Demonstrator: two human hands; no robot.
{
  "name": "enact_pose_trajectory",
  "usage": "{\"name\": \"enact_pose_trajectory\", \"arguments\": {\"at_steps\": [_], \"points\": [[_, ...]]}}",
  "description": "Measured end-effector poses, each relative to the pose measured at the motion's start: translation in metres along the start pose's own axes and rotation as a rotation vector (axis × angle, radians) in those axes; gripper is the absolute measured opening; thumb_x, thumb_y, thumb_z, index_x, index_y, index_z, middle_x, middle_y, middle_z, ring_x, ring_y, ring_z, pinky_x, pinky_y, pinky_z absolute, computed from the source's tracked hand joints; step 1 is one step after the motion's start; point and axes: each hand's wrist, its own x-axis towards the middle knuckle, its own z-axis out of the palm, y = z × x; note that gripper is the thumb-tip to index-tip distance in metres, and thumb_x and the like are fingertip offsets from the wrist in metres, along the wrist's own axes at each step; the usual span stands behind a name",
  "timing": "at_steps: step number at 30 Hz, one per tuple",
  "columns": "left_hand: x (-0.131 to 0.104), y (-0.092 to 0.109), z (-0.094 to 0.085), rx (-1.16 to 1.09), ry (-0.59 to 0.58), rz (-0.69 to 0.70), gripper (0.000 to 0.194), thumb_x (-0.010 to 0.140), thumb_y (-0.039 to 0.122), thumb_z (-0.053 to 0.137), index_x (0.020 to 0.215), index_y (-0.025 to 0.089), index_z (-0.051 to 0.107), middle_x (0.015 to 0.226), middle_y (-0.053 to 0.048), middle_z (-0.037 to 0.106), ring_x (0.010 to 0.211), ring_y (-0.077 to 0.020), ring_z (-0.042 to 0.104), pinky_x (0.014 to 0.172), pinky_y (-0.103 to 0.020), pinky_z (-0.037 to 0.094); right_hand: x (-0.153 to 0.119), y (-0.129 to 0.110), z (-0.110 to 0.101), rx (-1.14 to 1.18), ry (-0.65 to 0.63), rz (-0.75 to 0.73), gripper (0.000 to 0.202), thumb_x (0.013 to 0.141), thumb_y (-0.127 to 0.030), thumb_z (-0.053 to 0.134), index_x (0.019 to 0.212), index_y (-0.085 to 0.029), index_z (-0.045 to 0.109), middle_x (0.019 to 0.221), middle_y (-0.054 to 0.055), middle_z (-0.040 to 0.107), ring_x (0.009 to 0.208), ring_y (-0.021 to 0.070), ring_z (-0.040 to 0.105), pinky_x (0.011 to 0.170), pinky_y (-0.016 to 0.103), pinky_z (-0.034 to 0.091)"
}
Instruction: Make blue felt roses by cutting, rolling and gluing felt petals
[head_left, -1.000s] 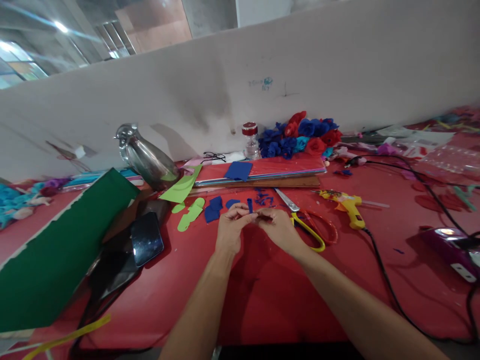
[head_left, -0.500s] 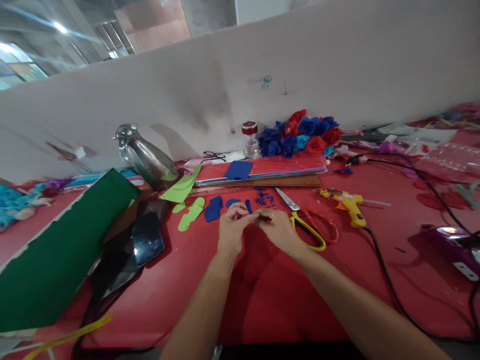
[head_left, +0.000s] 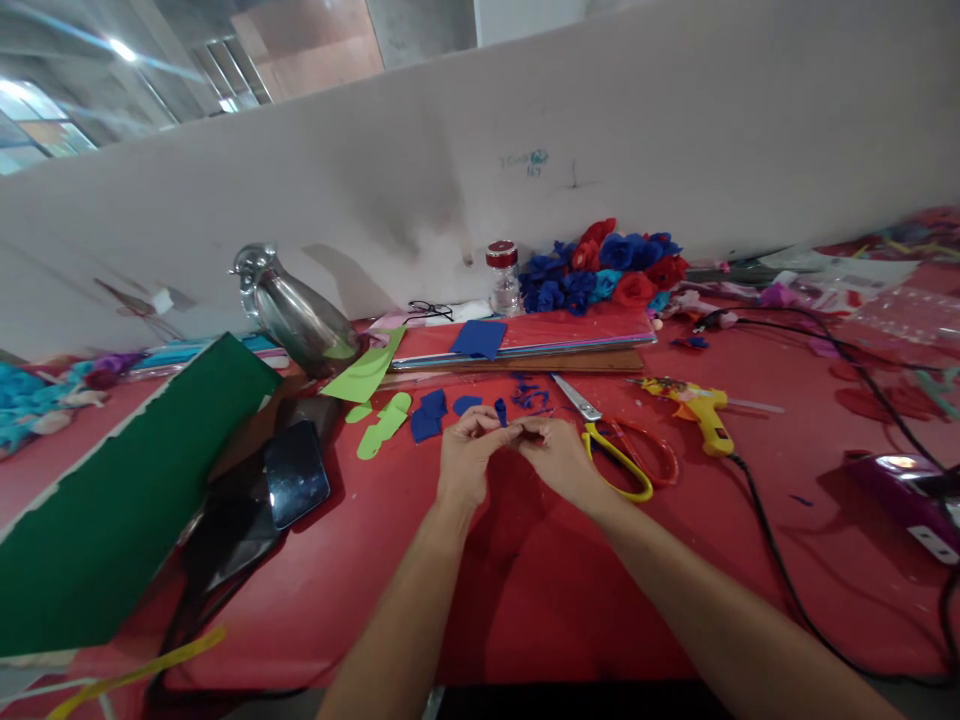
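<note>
A small rolled blue piece (head_left: 501,410), paper or foam, stands up from between my fingertips. My left hand (head_left: 466,450) pinches it from the left, and my right hand (head_left: 553,447) meets it from the right with thumb and fingers pressed together. The lower part of the roll is hidden by my fingers. Just beyond my left hand lie cut blue pieces (head_left: 429,416) and light green rounded pieces (head_left: 384,428). Blue scraps (head_left: 529,393) lie past my fingertips. Scissors (head_left: 621,462) with yellow and red handles rest beside my right hand.
A yellow glue gun (head_left: 705,415) lies to the right, its black cord running forward. At the left are a phone (head_left: 297,476) and a green sheet (head_left: 142,500). A steel jug (head_left: 300,315), a lidded jar (head_left: 504,280) and red and blue flowers (head_left: 600,270) stand behind.
Both hands keep almost the same place and pinch. The top of the blue roll looks slightly turned between the fingers. The whole view has shifted very little.
</note>
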Motion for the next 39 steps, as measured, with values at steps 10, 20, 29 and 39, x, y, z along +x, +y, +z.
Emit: {"name": "enact_pose_trajectory", "arguments": {"at_steps": [10, 20, 29, 39], "points": [[-0.0014, 0.0009, 0.0012, -0.006, 0.006, -0.004, 0.028, 0.044, 0.018, 0.080, 0.045, 0.016, 0.052, 0.070, 0.002, 0.048, 0.071, -0.0108, 0.048, 0.070, -0.025, 0.040, -0.0009, -0.0023, -0.0004, -0.006, -0.018, -0.004, 0.019, 0.072, -0.023, 0.048, 0.066, -0.019, 0.065, 0.065, 0.000, 0.063, 0.066, 0.0169, 0.056, 0.066, 0.027, 0.044], [-0.0016, 0.0015, 0.0011, -0.015, -0.016, -0.029, 0.024, 0.045, 0.017, 0.080, 0.046, 0.017, 0.056, 0.070, 0.002, 0.052, 0.072, -0.0110, 0.049, 0.072, -0.026, 0.040, -0.0007, -0.0022, -0.0009, -0.032, -0.005, 0.012, 0.020, 0.072, -0.025, 0.048, 0.068, -0.019, 0.067, 0.065, 0.001, 0.064, 0.066, 0.0180, 0.057, 0.064, 0.028, 0.043], [0.0017, 0.0062, -0.0038, 0.023, -0.071, -0.024, 0.015, 0.048, 0.018, 0.080, 0.050, 0.017, 0.065, 0.079, -0.002, 0.058, 0.080, -0.0140, 0.054, 0.073, -0.028, 0.042, 0.0008, -0.0063, -0.0048, -0.041, 0.006, 0.025, 0.015, 0.071, -0.026, 0.051, 0.065, -0.020, 0.064, 0.067, 0.001, 0.066, 0.068, 0.0187, 0.059, 0.066, 0.028, 0.044], [0.0042, -0.0031, -0.0072, 0.083, -0.058, 0.031, 0.015, 0.049, 0.017, 0.076, 0.053, 0.016, 0.061, 0.075, 0.000, 0.055, 0.077, -0.0131, 0.051, 0.074, -0.027, 0.040, -0.0017, -0.0054, -0.0032, -0.225, 0.041, -0.040, 0.016, 0.074, -0.014, 0.051, 0.069, -0.018, 0.066, 0.070, 0.001, 0.068, 0.067, 0.0159, 0.060, 0.064, 0.024, 0.042]]}}
